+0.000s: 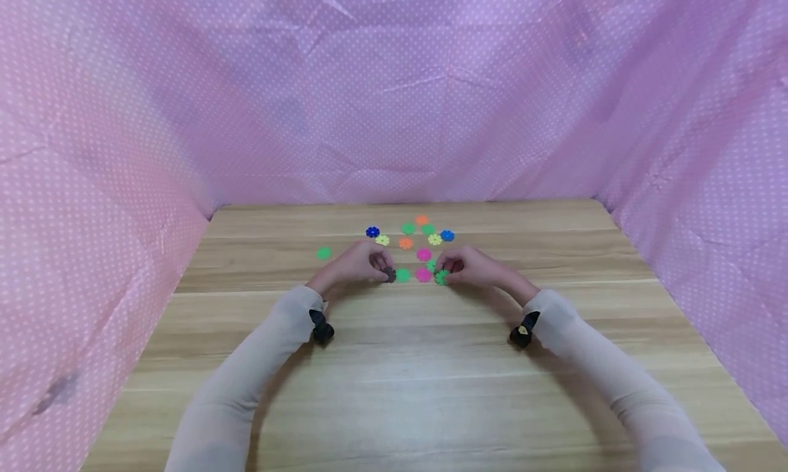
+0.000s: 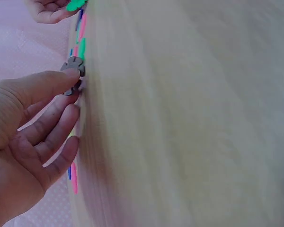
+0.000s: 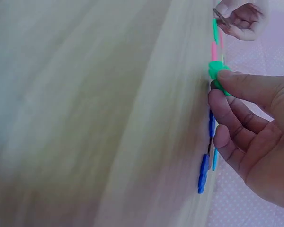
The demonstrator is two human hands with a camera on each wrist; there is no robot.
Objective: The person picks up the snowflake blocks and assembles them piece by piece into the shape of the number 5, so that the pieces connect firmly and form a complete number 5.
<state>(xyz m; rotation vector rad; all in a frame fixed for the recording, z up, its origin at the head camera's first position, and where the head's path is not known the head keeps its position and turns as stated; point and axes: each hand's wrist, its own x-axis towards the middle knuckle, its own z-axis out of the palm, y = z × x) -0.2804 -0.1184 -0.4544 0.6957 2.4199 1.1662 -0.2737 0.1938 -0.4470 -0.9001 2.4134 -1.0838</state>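
Observation:
My left hand (image 1: pixel 359 262) pinches a dark grey flower-shaped disc (image 2: pixel 74 71) between thumb and fingertips, its other fingers loosely bent. Opposite it, my right hand (image 1: pixel 474 267) pinches a green flower-shaped disc (image 3: pixel 218 70), held tilted up between thumb and forefinger. Between the hands lie a green disc (image 1: pixel 402 275), beside the grey one, and a pink disc (image 1: pixel 423 274), close to the held green one. A second pink disc (image 1: pixel 423 254) lies just behind. Partly covered by the right fingers is another green disc (image 1: pixel 431 265).
Farther back on the wooden table (image 1: pixel 394 362) lie several flower discs, among them a dark blue disc (image 1: pixel 372 232), an orange disc (image 1: pixel 405 243) and a blue disc (image 1: pixel 447 235). One green disc (image 1: pixel 323 253) sits apart at left. Pink dotted cloth (image 1: pixel 394 102) surrounds the table.

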